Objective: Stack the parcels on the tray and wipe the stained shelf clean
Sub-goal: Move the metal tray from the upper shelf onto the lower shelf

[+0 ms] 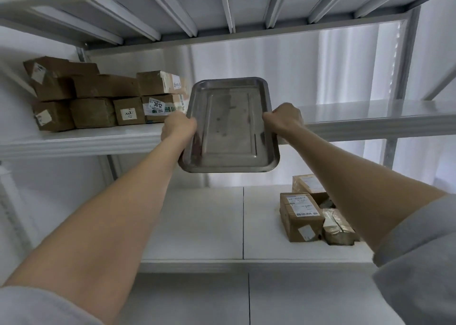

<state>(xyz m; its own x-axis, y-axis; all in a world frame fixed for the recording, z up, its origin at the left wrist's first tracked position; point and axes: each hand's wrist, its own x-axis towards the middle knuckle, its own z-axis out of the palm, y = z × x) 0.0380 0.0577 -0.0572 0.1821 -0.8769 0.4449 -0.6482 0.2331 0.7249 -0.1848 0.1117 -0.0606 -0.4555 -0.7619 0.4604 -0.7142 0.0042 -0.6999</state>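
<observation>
An empty steel tray (230, 127) is held up in front of the upper shelf (370, 119), its far end tipped toward me so I see its inside. My left hand (178, 127) grips its left rim and my right hand (283, 118) grips its right rim. Several brown parcels (103, 95) are stacked in two layers on the left of the upper shelf, just left of the tray. More parcels (311, 211) lie on the right of the lower shelf (197, 223), partly hidden by my right forearm. No stain is visible on either shelf.
White metal shelving with upright posts (404, 60) at the right and ribbed underside of a higher shelf (222, 6) overhead. A pale curtain hangs behind the shelves.
</observation>
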